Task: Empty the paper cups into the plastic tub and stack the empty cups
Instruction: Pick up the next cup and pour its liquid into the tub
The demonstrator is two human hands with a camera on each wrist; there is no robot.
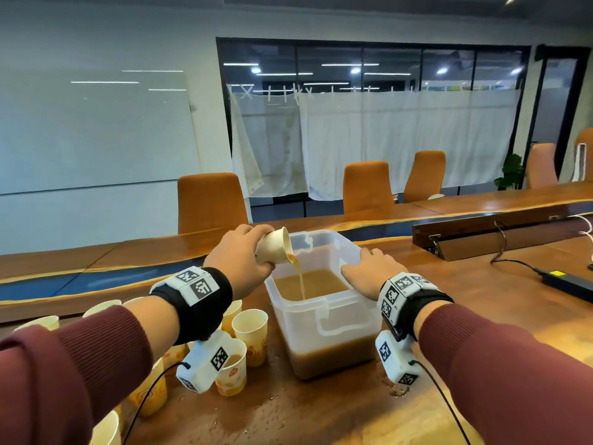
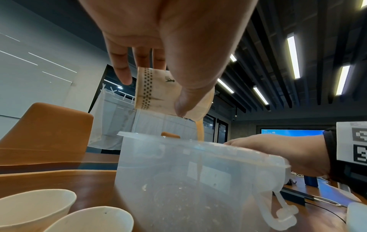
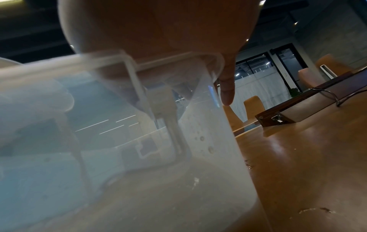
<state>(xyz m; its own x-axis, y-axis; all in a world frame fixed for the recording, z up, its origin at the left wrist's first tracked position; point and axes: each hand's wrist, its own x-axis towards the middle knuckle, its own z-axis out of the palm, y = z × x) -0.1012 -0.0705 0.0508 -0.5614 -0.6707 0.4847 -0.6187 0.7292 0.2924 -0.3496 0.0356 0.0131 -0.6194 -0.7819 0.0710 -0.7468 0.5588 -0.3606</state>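
My left hand [image 1: 239, 256] grips a paper cup [image 1: 275, 246] tipped on its side over the clear plastic tub [image 1: 324, 311]. A thin brown stream [image 1: 301, 281] runs from the cup's rim into the brown liquid in the tub. From the left wrist view, thumb and fingers [image 2: 121, 69] curl round the cup [image 2: 158, 91] above the tub [image 2: 190, 180]. My right hand [image 1: 365, 273] lies on the tub's right rim, fingers over the edge; in the right wrist view a fingertip [image 3: 227, 92] hangs down outside the tub wall [image 3: 208, 141].
Several paper cups [image 1: 250, 335] stand on the wooden table left of the tub, some holding brown liquid. Spilled specks lie on the table near the tub [image 1: 398, 391]. A black power strip [image 1: 568, 282] with cables and a long wooden box [image 1: 500, 234] sit at the right. Orange chairs [image 1: 210, 202] line the far side.
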